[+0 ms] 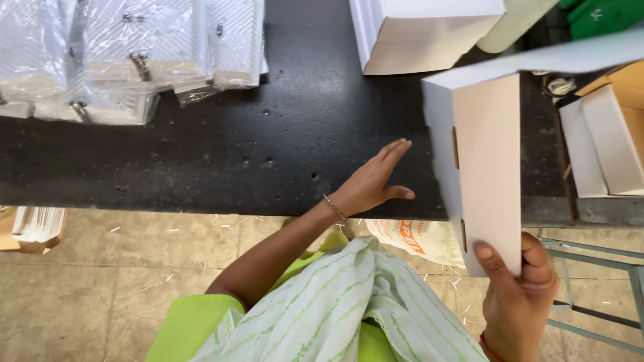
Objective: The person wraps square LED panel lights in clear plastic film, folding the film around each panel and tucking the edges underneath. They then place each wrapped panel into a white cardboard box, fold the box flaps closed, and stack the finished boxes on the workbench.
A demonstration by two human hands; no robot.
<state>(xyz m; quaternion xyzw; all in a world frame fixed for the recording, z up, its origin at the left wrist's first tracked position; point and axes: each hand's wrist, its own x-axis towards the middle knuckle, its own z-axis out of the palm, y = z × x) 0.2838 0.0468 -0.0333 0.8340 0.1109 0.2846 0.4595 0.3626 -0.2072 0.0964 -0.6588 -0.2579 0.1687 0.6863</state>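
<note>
My right hand (518, 295) grips the near bottom corner of a white cardboard box (486, 167), partly folded, held tilted over the right side of a black table (221, 154). Its pale inner panel faces up, with small slots along one edge. My left hand (372, 184) is flat and open, fingers together, hovering over the table's near edge just left of the box, touching nothing that I can make out. A thin bracelet sits on that wrist.
Clear plastic packets of white items (127, 53) lie at the table's far left. Another white box (422, 33) stands at the far middle. More box pieces (604, 141) rest at right. A printed bag (409, 238) lies on the floor below.
</note>
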